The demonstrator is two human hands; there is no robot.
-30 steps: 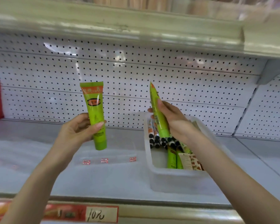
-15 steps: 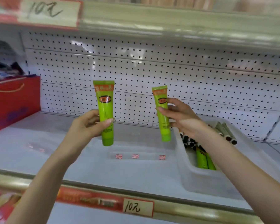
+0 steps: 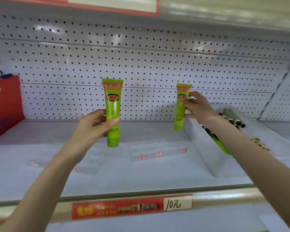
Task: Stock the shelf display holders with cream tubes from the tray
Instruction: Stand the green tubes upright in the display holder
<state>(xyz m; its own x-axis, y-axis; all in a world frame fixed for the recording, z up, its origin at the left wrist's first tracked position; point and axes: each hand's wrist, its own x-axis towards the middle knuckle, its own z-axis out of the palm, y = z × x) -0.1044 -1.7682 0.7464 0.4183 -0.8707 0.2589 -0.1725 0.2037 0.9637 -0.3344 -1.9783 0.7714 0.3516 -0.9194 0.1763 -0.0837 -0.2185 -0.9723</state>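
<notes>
Mid-stocking: our left hand (image 3: pixel 94 126) grips one green cream tube (image 3: pixel 113 111), our right hand (image 3: pixel 197 108) pinches a second tube (image 3: pixel 180 113), both cap-down; next, we judge, lower them into the clear display holder (image 3: pixel 157 150) at 6 o'clock.

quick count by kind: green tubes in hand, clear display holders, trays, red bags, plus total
green cream tubes in hand: 2 (left tube in left hand, right tube in right hand)
clear display holders: 2 (centre holder, left holder)
tray: 1
red bag: 1
total: 6
</notes>
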